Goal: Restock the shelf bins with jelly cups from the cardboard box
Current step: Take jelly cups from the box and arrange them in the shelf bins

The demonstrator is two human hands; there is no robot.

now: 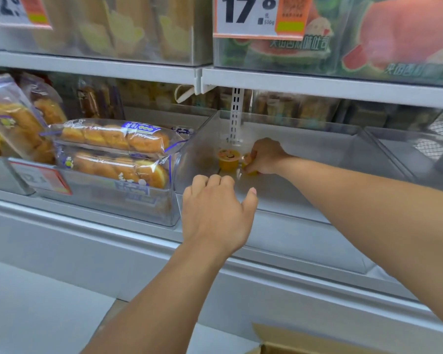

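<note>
Deep inside the clear shelf bin point(279, 200), the right hand point(265, 157) reaches to the back, fingers curled around an orange jelly cup point(248, 164) that peeks out at nine o'clock of the knuckles, low against the bin floor. Just beside it, at nine o'clock again, a second jelly cup point(228, 159) stands upright, its printed lid facing up, touching or nearly touching the held one. At six o'clock, the left hand point(216, 215) hooks over the bin's front rim, fingers bent over the edge, thumb spread wide. Bagged bread loaves point(113, 149) fill the neighbouring bin at nine o'clock. A cardboard box point(292, 341) corner shows at the bottom edge.
</note>
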